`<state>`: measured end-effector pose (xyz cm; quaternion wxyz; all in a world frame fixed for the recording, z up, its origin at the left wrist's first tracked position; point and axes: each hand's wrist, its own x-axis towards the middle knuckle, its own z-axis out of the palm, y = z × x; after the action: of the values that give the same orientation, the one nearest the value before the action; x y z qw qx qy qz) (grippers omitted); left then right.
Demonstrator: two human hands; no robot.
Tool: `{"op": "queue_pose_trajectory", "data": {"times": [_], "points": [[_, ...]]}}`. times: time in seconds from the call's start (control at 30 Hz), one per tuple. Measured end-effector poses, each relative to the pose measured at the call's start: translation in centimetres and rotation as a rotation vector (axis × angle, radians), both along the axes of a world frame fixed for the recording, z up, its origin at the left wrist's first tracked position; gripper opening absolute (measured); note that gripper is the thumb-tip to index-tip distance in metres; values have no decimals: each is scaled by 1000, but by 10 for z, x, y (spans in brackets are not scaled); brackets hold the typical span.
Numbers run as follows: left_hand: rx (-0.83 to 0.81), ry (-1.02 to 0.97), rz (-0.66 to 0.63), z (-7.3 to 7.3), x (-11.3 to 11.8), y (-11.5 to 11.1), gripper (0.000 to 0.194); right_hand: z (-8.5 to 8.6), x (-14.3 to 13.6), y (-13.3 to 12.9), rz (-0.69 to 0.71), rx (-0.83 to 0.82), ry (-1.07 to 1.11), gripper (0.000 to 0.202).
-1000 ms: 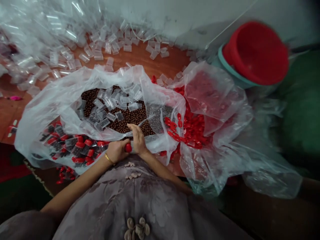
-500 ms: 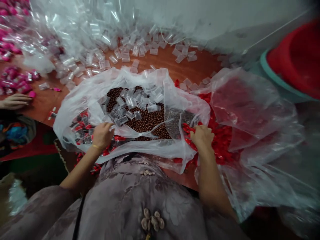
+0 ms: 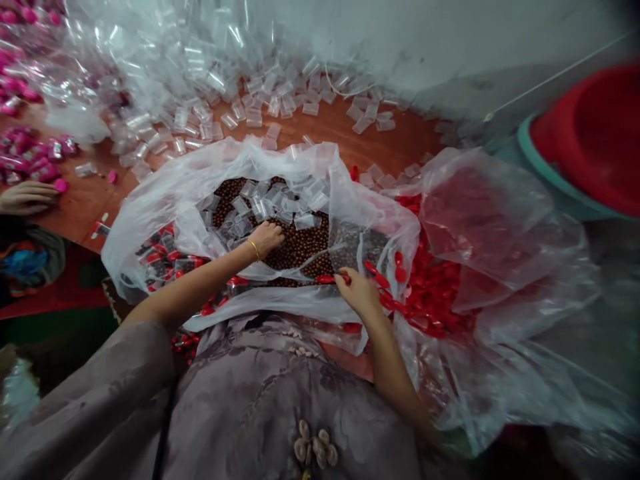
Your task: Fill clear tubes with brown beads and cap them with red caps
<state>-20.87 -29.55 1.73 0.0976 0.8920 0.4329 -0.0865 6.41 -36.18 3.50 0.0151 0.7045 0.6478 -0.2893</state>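
Note:
My left hand (image 3: 267, 239) is over the brown beads (image 3: 300, 250), at the near edge of a heap of small clear plastic containers (image 3: 270, 203). Its fingers curl downward together, and what they grip, if anything, is hidden. My right hand (image 3: 357, 292) pinches a red plastic piece (image 3: 327, 279) at the near right rim of the beads. Beads and containers lie inside a spread white plastic bag (image 3: 150, 180). Right of my right hand are loose red pieces (image 3: 383, 280). Filled red-and-clear items (image 3: 175, 257) sit left of the beads.
More clear containers (image 3: 205, 123) are heaped along the back of the orange table (image 3: 300, 130). Pink items (image 3: 37, 153) and another person's hand (image 3: 30, 198) are at the left. A clear bag of red pieces (image 3: 440, 287) lies right, below a red bucket (image 3: 600, 140).
My left hand has moved from the filled items at the left to the beads and containers. My right hand has come leftward from the red pile with a red plastic piece.

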Motion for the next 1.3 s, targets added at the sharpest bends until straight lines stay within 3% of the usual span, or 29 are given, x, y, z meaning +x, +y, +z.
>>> {"op": "queue_pose_trajectory", "data": {"times": [0.07,0.17,0.33,0.53,0.63,0.73,0.8,0.87,0.97,1.03,1.1,1.17,1.3], "points": [[-57,31,-7,-2,5,-3,23,-10,-12,4,-130,20,-10,34],[-162,36,135,-4,21,-12,27,-19,-27,11,-207,62,-3,35],[-233,-4,305,-17,57,-15,29,-8,-50,11,-39,52,-223,36],[-271,-140,423,-32,85,5,25,4,-66,5,157,-13,-352,36],[-338,-402,506,-38,82,10,24,0,-62,2,197,1,-305,38],[-563,-974,679,-41,69,7,30,-7,-47,0,152,63,-61,40],[-727,-1289,719,-38,59,1,38,-11,-37,1,23,139,195,41],[-858,-1465,697,-31,51,-6,45,-13,-32,4,-197,164,459,43],[-1007,-1570,666,-16,43,-15,50,-8,-37,12,-567,18,830,45],[-1066,-1584,648,-6,40,-19,50,1,-45,18,-690,-99,1038,42],[-1077,-1554,611,3,38,-23,49,12,-54,22,-668,-139,1165,39],[-1044,-1512,566,11,37,-27,47,23,-60,24,-570,-75,1166,39],[-1005,-1488,487,23,37,-37,44,42,-69,22,-257,184,855,40]]}}
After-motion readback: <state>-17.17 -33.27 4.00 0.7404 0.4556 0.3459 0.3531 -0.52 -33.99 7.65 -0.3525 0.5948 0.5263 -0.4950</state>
